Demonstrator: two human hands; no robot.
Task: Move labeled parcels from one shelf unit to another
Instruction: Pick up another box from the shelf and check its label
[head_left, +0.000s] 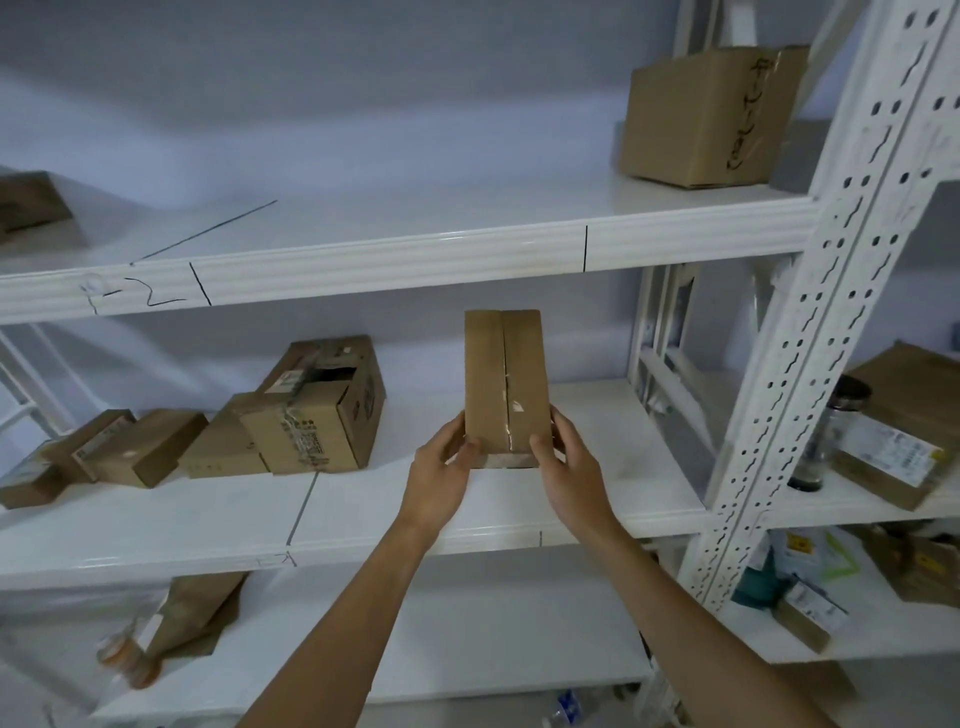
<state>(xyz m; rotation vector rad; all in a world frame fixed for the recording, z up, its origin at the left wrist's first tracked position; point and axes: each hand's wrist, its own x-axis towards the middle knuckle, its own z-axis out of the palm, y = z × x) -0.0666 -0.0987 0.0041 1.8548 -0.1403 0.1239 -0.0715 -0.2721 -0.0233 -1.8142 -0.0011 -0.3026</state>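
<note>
- Parcel (505, 387): narrow brown cardboard box, standing on end, tall face toward the camera.
- Seam runs down the middle of that face under clear tape; tape is scuffed, with a small whitish torn spot low on the right flap.
- No label visible on the face shown.
- Bottom edge shows a strip of shiny tape.
- Position: over the right part of the middle shelf (597, 467), between the two hands; can't tell if its base touches the shelf or is held just above it.
- Left hand (441, 467): curled on the parcel's lower-left edge, thumb on the front face, fingers wrapped behind.
- Right hand (566, 462): same on the lower-right edge, thumb on the front, fingers around the side. Both hands closed on the parcel.
- Both forearms bare, reaching up from the bottom of the frame.
- Left on the same shelf, well apart: bigger box (322, 410) with a torn-open top and printed labels, flat boxes (140, 447) lying beside it.
- Top shelf (415, 254): pen marks and ticks on its front edge; large box (711, 114) with black handwriting at the right end.
- Perforated white upright (831, 291) splits this unit from the next unit at right, which holds more labelled parcels (893, 447).
</note>
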